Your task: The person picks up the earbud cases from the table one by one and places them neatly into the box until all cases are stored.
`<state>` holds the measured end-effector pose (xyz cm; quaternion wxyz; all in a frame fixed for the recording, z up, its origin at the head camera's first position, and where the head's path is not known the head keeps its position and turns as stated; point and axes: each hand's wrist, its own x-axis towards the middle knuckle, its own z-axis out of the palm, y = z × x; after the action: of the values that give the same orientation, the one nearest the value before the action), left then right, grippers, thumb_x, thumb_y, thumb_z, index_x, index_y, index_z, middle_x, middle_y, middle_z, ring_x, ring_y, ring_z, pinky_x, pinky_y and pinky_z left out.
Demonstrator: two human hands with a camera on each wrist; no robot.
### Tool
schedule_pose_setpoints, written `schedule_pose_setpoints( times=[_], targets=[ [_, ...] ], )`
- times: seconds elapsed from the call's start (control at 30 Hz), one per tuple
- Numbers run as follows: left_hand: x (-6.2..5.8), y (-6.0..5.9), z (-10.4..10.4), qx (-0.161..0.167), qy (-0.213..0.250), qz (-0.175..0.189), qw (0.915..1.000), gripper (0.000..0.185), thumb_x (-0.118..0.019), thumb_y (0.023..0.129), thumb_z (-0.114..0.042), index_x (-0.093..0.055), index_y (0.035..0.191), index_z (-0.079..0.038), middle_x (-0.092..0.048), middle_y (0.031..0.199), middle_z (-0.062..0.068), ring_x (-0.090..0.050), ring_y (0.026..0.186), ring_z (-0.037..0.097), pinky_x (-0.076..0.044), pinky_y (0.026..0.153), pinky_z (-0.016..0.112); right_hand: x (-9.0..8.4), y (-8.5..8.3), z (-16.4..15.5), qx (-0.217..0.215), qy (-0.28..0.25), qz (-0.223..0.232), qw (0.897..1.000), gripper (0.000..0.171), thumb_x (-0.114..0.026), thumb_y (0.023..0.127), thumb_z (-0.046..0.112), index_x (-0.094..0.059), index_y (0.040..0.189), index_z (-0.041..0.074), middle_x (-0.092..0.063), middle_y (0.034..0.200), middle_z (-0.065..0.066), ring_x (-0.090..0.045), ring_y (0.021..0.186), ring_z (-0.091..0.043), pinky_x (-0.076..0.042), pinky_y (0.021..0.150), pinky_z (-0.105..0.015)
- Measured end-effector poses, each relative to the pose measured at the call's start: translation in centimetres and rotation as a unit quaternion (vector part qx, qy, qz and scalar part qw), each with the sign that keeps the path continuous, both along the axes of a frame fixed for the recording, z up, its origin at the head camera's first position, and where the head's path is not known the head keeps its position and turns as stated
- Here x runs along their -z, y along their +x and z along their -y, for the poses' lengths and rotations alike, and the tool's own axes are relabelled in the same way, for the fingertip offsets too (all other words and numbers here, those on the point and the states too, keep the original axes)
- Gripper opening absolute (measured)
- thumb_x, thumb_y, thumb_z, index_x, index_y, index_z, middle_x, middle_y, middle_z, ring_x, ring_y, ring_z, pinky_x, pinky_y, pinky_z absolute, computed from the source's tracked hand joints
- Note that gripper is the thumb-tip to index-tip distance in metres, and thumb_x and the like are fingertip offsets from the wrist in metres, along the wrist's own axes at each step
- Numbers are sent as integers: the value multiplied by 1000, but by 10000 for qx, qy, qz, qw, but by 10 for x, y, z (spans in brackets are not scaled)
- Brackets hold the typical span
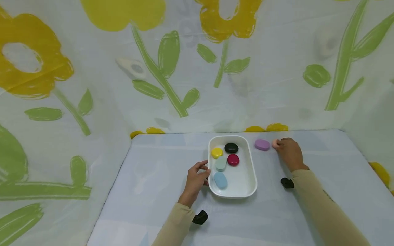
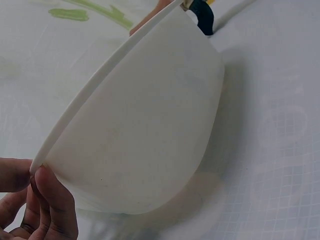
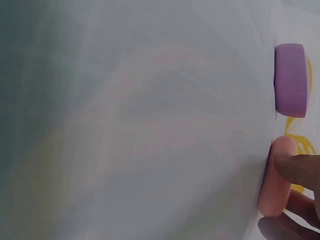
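My left hand [image 1: 194, 177] pinches the white tray [image 1: 241, 182] while my right hand [image 1: 290, 153] grips the pink piece [image 1: 274, 144] near the purple piece [image 1: 262, 145].

Flower-printed sheeting [image 1: 191, 73] walls this booth-like work space.

head: bright, even | left wrist: dim, soft shadow beside tray [image 2: 135, 115] | right wrist: dim, hazy
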<state>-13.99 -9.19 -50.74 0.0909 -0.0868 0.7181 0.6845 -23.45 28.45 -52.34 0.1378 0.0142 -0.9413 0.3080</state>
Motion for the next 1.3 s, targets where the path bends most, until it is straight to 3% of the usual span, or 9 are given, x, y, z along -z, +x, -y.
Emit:
schedule_pose_setpoints(
  times=[0.07,0.27,0.5,0.77,1.3],
  targets=[
    [0,1,1,-3,-10,7,10000,43,-67,102,-3,-62,145,-3,-60,113,13,-59,66,15,-56,56,25,-1,-1,1,-3,52,186,9998,34,-51,104,8,-70,119,-15,-64,122,-43,-59,120,-58,-49,101,-69],
    [0,4,5,-25,60,-41,10000,45,-66,102,-2,-60,147,-1,-59,115,14,-61,71,16,-57,56,25,-3,-1,7,-160,5,167,9997,33,-50,106,6,-69,121,-16,-62,125,-42,-58,123,-59,-48,104,-69],
    [-2,8,8,-122,115,-49,9998,45,-66,103,-3,-59,147,0,-58,116,14,-63,81,17,-57,56,25,-4,-2,12,-122,-95,441,9989,29,-58,106,2,-66,126,-17,-59,133,-41,-55,127,-59,-45,108,-69],
    [1,6,7,-67,26,-32,10000,45,-66,103,-3,-58,148,0,-59,116,15,-59,68,15,-57,56,26,-5,1,13,104,-119,729,9972,34,-65,105,7,-64,132,-15,-57,138,-40,-53,131,-58,-43,112,-68],
    [4,-2,0,79,104,10,9999,44,-65,103,-4,-61,147,-3,-59,116,15,-61,71,16,-58,58,26,-8,12,8,344,-207,785,9961,35,-62,107,10,-64,130,-17,-57,138,-40,-53,130,-58,-44,111,-66]
  ],
)
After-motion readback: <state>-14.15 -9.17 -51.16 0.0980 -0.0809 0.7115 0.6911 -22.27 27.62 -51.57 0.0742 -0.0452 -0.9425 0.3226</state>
